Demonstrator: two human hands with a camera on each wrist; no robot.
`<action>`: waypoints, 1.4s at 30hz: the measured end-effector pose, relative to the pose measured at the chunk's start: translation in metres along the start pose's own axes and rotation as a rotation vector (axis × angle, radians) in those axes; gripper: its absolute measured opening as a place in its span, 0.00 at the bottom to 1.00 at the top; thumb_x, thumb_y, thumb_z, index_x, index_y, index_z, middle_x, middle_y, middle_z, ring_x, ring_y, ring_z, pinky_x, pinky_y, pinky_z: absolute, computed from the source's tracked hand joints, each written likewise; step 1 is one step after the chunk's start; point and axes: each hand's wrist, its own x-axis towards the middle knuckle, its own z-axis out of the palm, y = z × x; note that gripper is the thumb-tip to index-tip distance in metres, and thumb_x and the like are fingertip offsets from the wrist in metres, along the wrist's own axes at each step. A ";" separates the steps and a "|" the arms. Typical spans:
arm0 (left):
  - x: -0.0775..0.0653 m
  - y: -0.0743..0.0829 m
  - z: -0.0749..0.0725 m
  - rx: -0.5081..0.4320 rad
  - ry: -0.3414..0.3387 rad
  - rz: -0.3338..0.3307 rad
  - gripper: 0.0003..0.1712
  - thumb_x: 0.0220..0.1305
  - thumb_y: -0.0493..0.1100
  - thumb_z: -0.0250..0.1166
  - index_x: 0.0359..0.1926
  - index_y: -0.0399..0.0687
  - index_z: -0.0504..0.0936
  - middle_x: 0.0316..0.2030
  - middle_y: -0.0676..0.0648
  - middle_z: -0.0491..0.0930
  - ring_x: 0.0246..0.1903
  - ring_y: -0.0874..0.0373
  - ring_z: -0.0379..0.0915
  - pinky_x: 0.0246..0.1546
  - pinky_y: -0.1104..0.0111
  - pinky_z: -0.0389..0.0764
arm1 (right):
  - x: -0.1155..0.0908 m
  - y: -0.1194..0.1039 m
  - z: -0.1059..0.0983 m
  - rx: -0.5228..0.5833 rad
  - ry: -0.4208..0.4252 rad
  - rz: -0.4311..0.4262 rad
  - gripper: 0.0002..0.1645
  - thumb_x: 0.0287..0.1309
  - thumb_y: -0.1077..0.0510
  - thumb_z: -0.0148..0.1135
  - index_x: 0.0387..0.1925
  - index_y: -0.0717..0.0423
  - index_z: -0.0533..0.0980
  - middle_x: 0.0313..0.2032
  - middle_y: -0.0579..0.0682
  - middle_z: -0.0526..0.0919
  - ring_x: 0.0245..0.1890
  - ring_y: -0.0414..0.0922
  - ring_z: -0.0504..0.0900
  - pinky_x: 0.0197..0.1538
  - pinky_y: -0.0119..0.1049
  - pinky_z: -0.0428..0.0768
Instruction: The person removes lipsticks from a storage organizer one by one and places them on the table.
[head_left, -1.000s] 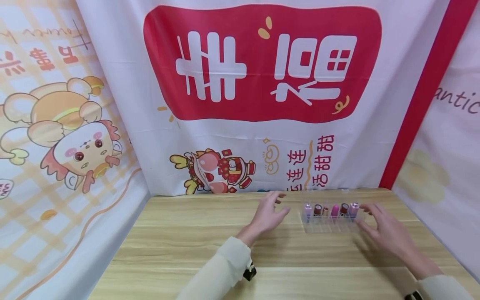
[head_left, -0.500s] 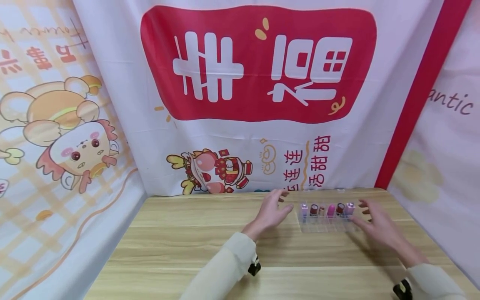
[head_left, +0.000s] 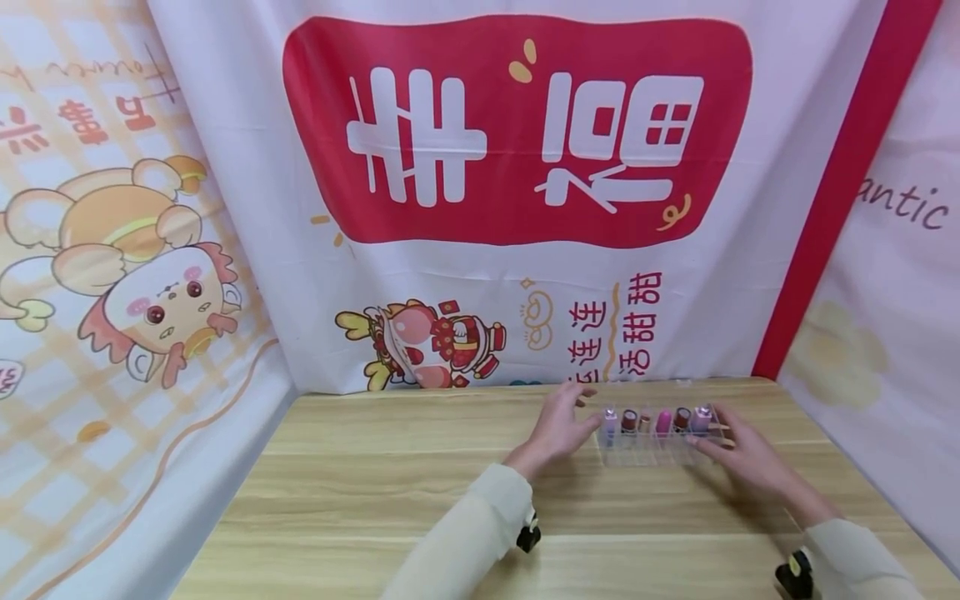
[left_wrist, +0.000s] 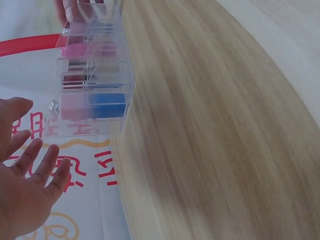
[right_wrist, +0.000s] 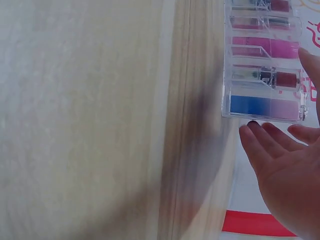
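A clear plastic lipstick organizer (head_left: 630, 456) stands on the table towards the back right, with several lipsticks upright in its back row. Among them are a bright pink lipstick (head_left: 664, 421) and, at each end, a pink-and-blue tube (left_wrist: 92, 106). My left hand (head_left: 558, 427) is just left of the organizer, its fingers spread and slightly bent, apart from the box in the left wrist view. At the other end, my right hand (head_left: 750, 454) has its fingertips right at the side wall, the thumb towards the front. Neither hand grips anything.
The wooden table (head_left: 360, 492) runs back to a white cloth wall with a red printed panel (head_left: 517, 125), close behind the organizer. Printed cloth also hangs along the left and right sides. Each wrist wears a strap with a black device (head_left: 528, 533).
My left hand has moved right, nearer the organizer's left end. The right hand has shifted left, its fingers now right at the other end. The organizer stays in place; the view shifted slightly.
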 end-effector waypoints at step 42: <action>0.019 0.004 0.023 0.531 -0.013 0.193 0.15 0.67 0.49 0.70 0.51 0.48 0.87 0.58 0.54 0.78 0.57 0.60 0.75 0.59 0.71 0.78 | 0.006 0.004 0.002 0.053 -0.105 0.151 0.60 0.72 0.39 0.58 0.78 0.69 0.34 0.72 0.82 0.48 0.70 0.81 0.49 0.67 0.78 0.53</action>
